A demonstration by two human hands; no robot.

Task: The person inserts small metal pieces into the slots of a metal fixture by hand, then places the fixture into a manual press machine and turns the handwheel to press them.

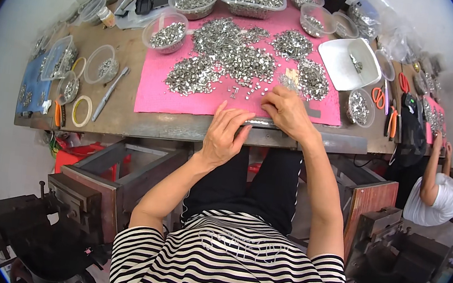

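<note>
Nearest, the left hand (223, 135) rests at the near edge of the table (122, 121), fingers loosely spread and touching a thin metal strip (259, 123), while the right hand (287, 112) lies curled over the strip's right end on the pink mat (154, 91); whether its fingers pinch anything I cannot tell. Bare pink room lies left of the hands, and four big heaps of small metal parts (230, 58) crowd the mat's far half. Four round clear bowls (165, 31) of parts sit along the far edge, and a white tray (350, 63) to the right.

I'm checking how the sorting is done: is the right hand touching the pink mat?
Touching. The head view shows the right hand resting palm-down on the pink mat, fingers spread near the small metal parts, with no gap visible beneath them.
</note>
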